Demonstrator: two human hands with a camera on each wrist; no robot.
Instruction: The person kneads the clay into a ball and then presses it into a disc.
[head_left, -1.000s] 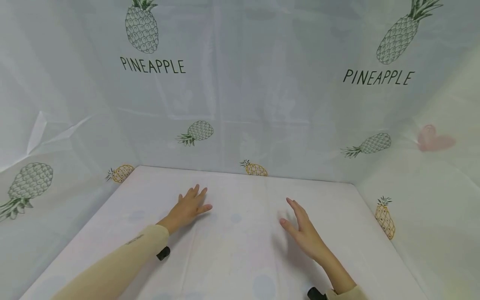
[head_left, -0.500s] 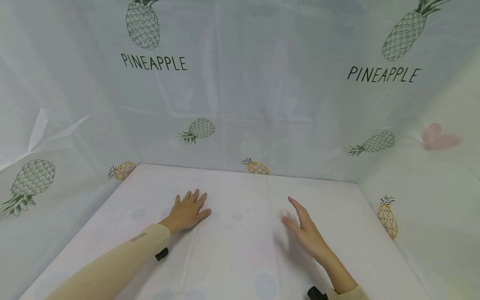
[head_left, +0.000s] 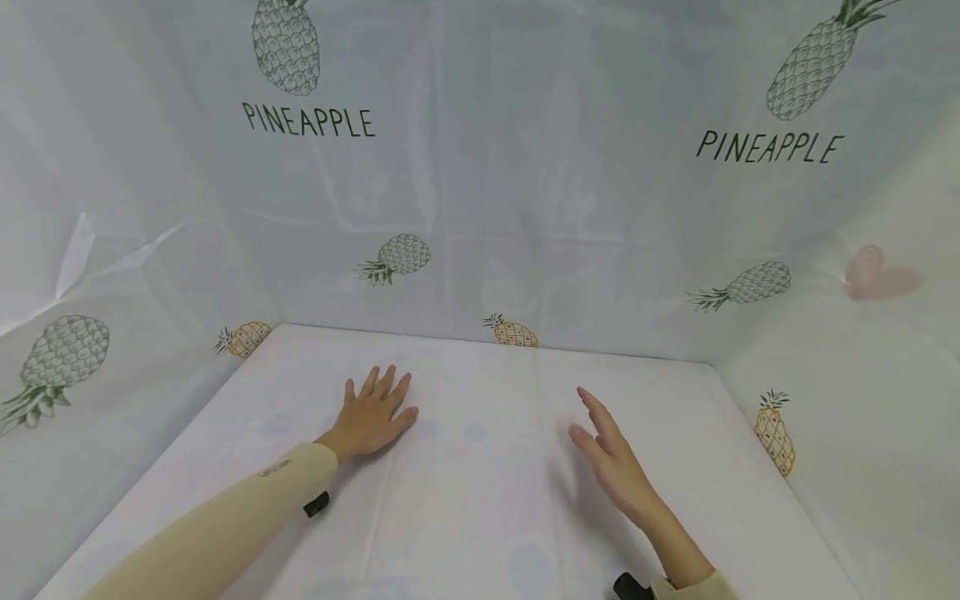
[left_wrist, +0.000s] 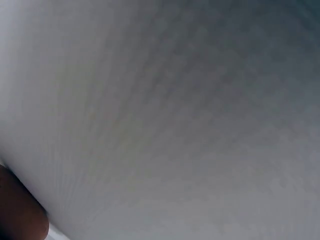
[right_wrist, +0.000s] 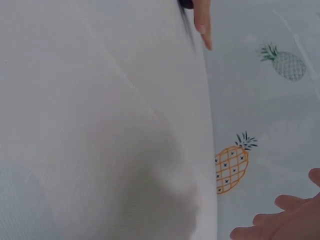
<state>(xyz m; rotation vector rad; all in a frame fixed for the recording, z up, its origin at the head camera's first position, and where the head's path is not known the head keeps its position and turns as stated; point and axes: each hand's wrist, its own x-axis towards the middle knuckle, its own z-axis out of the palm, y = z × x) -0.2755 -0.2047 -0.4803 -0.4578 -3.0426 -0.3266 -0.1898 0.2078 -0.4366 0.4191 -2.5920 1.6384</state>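
My left hand (head_left: 370, 422) is palm down at the table's left-middle, fingers spread and straight. It lies close over its shadow; whether it touches the cloth I cannot tell. A dark part of that hand (left_wrist: 22, 207) shows at the lower left of the left wrist view, against the pale tabletop. On the right, my right hand (head_left: 621, 467) hovers above the white table (head_left: 480, 500), fingers extended and thumb apart, holding nothing. Its fingertips (right_wrist: 250, 232) appear at the lower right of the right wrist view, where the left hand (right_wrist: 202, 22) is also visible at the top.
A pale sheet (head_left: 517, 167) printed with pineapples rises behind the table and along both sides. Faint blue dots mark the tabletop cloth. Black wrist cameras sit under the left wrist (head_left: 317, 503) and by the right cuff (head_left: 632, 587).
My left hand has turned, its fingers now pointing more straight ahead and spread wider, and it has shifted slightly left. The right hand has barely moved.
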